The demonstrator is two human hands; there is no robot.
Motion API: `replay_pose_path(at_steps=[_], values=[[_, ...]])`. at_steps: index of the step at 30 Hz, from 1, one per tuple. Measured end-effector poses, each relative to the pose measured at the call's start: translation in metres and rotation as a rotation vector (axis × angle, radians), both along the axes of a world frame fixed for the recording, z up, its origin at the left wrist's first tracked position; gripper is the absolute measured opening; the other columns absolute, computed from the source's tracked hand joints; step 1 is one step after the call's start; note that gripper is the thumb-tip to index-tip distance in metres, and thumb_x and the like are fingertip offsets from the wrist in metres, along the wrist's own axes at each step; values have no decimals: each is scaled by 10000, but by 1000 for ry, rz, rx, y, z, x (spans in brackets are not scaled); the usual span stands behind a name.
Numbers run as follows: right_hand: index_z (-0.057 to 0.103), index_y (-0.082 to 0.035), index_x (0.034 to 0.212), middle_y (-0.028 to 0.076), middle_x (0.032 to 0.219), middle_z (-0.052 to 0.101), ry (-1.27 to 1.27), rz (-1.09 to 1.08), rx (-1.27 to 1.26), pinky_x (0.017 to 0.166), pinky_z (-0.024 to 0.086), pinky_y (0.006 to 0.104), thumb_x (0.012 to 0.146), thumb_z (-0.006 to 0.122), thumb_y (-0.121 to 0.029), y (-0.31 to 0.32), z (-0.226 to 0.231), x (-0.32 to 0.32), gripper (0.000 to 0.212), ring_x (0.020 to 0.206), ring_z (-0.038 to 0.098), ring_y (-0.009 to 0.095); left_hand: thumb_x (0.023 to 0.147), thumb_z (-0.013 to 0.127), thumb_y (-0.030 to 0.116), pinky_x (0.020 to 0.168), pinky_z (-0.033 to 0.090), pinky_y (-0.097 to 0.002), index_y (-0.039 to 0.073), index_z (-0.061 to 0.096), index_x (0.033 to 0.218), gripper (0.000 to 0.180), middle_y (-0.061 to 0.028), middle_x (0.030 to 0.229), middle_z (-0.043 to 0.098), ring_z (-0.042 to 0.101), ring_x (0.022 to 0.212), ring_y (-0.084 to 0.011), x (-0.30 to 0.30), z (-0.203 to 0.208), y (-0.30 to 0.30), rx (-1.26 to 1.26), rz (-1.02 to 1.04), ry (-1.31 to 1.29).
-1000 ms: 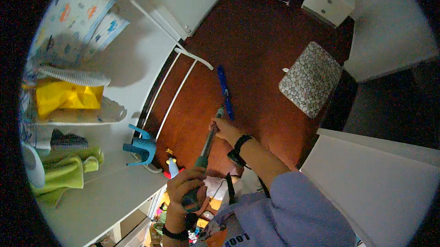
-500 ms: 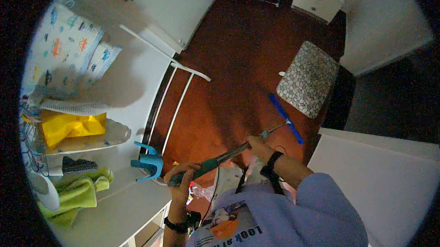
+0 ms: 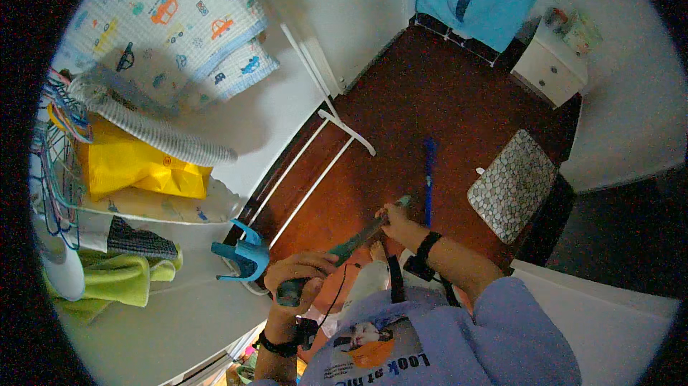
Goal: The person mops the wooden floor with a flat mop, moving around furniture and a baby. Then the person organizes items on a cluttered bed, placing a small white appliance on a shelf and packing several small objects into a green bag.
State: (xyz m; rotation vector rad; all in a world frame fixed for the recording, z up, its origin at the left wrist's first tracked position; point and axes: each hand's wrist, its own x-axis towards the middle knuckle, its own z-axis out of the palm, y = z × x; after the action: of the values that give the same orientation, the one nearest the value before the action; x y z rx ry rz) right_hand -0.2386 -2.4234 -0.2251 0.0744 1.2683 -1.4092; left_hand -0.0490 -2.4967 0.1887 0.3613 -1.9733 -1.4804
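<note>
Both my hands are closed around the grey-green handle [image 3: 355,244] of a long-handled floor squeegee. My left hand [image 3: 302,275] wraps round its upper end, low in the view. Farther down the shaft, my right hand [image 3: 398,222] grips it, with part of the pole showing beyond the fingers. The squeegee's thin blue head [image 3: 428,189] is at the reddish-brown floor [image 3: 401,113], just ahead of my right hand. Where the pole joins the head cannot be made out clearly.
A pebble-patterned mat [image 3: 512,185] lies at the right. White rack legs [image 3: 350,131] and a small blue stool [image 3: 245,253] stand left. Cloths and a yellow bag [image 3: 147,167] hang there. A white drawer cabinet [image 3: 550,70] and blue fabric cover [image 3: 476,6] are at the back.
The squeegee head has moved left, away from the mat, and swung from slanted to nearly lengthwise in view. Both hands keep their hold. My view has shifted, so the room appears farther right and lower.
</note>
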Motion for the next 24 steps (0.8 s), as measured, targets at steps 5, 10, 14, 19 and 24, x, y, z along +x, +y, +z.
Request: replay_pose_path(at_steps=[5, 10, 14, 19, 24], values=[[451, -67, 747, 62, 650, 515, -324, -251, -76, 559, 406, 302, 917, 464, -173, -107, -55, -34, 201, 584, 473, 182, 801, 616, 90, 777, 513, -429, -29, 596, 747, 132, -177, 793, 643, 653, 799, -324, -45, 2, -23, -59, 99, 34], [416, -58, 809, 82, 683, 501, -373, -177, -288, 562, 438, 334, 924, 488, -138, -134, -41, -84, 158, 586, 473, 186, 743, 653, 22, 796, 513, -398, 25, 581, 738, 73, -151, 798, 644, 658, 809, -281, -126, -21, -23, -203, -16, -46], [406, -49, 836, 95, 729, 500, -465, -123, -298, 581, 452, 347, 910, 488, -85, -123, 9, -139, 116, 622, 492, 192, 695, 687, 3, 807, 519, -412, 53, 571, 721, 130, -117, 803, 645, 659, 806, -257, -194, -20, -31, -295, -145, -137], [430, -27, 904, 82, 776, 495, 751, 158, -397, 662, 456, 340, 882, 500, -36, -23, 47, -207, 75, 704, 492, 182, 696, 675, -12, 856, 496, -430, 53, 585, 726, 115, -98, 825, 646, 654, 827, -267, -260, 0, -41, -217, -458, -251], [445, -33, 989, 64, 908, 486, 758, 28, -150, 762, 442, 331, 837, 522, 12, 51, 7, -278, 176, 838, 488, 173, 731, 665, 4, 908, 458, -444, 20, 602, 740, 66, -133, 863, 636, 634, 892, -296, -309, -30, -31, -5, -580, -287]])
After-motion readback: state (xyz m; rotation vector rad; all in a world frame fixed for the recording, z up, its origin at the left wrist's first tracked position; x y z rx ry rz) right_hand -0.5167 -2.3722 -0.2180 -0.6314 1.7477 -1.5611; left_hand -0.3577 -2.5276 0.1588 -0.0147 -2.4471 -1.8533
